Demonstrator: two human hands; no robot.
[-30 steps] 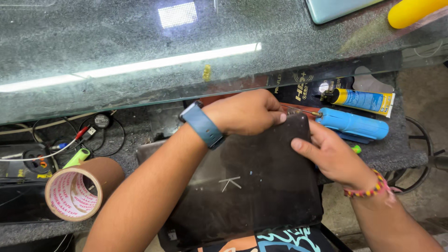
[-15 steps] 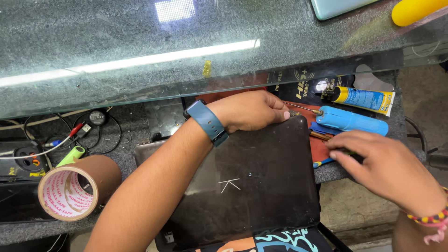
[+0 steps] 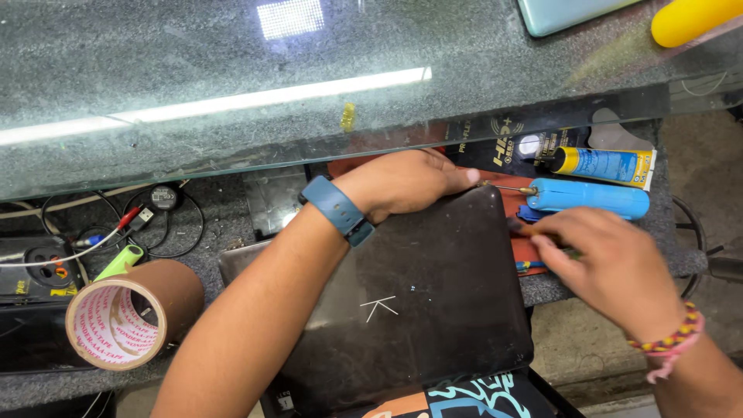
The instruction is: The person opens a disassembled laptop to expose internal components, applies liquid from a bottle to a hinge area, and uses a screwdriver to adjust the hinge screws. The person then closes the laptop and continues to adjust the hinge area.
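Grey speckled bench (image 3: 232, 232) with brown tape roll (image 3: 128, 313), dark laptop (image 3: 433, 310), black cables (image 3: 166, 224), blue screwdriver (image 3: 588, 199).

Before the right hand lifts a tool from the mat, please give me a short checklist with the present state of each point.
1. Left hand presses the dark laptop at its far edge: ok.
2. Right hand rests over the tools on the red mat: ok.
3. Which tool the right hand grips: cannot tell, fingers hide it.
4. Blue screwdriver lies free of the right hand: ok.
5. Tape roll stands apart from the laptop: ok.
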